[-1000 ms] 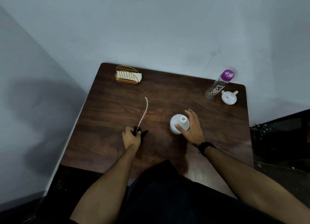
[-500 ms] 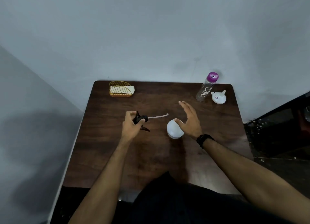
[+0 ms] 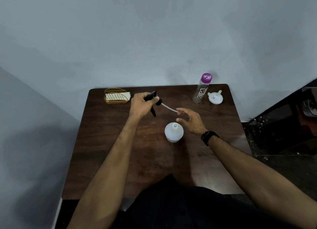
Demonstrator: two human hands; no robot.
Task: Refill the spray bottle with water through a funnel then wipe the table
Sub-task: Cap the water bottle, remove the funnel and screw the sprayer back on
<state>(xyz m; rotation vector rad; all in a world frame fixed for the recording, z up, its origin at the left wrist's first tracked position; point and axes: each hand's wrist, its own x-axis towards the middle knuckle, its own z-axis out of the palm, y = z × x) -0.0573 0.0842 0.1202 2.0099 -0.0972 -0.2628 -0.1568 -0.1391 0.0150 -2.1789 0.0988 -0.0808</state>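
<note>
**Spray head lifted clear, bottle standing uncapped**

The left hand (image 3: 139,102) is clenched around the black plastic spray head (image 3: 153,100), held above the far half of the table. Its trigger points down below the fist, and a thin, pale, flexible dip tube (image 3: 169,108) runs out to the right from the head's collar. The right hand (image 3: 191,120) is released, its fingers spread and loosely curled; the fingertips sit right at the free end of the tube, though whether they touch it cannot be told. A dark band (image 3: 209,137) wraps that wrist.

Just below and left of the right hand stands the spray bottle (image 3: 173,132), a round, matte white body with a narrow uncapped neck, upright near the middle of the dark, wood-grained table (image 3: 106,151).

At the far right corner a slim clear water bottle (image 3: 201,91) with a purple cap and white lettering stands upright; just beside it lies a small white plastic funnel (image 3: 215,97), on its side with the spout pointing away. At the far left corner a gold wire holder (image 3: 115,96) with arched sides contains a pale folded cloth (image 3: 118,96).
</note>
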